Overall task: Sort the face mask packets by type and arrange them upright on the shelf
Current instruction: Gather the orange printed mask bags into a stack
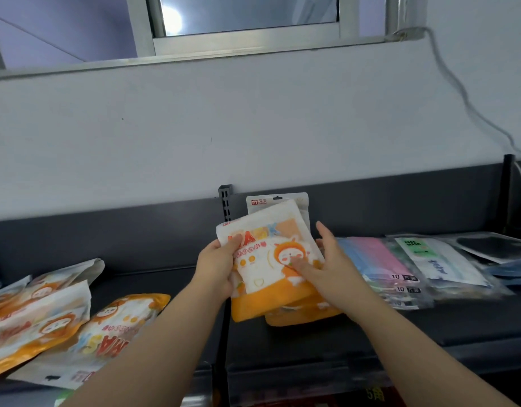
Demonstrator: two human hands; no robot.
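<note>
Shelf point(171, 277) first: loose packets point(47, 318) flat at left, clear packets point(400, 268) flat at right. Between them the orange stack point(268, 277) stands tilted, with left hand point(216, 267) and right hand point(334, 268) each keeping a closed grip on a side edge. Best to tap the bottoms level, then lean it back.

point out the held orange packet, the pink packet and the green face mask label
orange packet point(262, 274): head view, its white printed front
pink packet point(374, 254): head view, its pink top face
green label point(419, 247): head view, the label's middle
</note>
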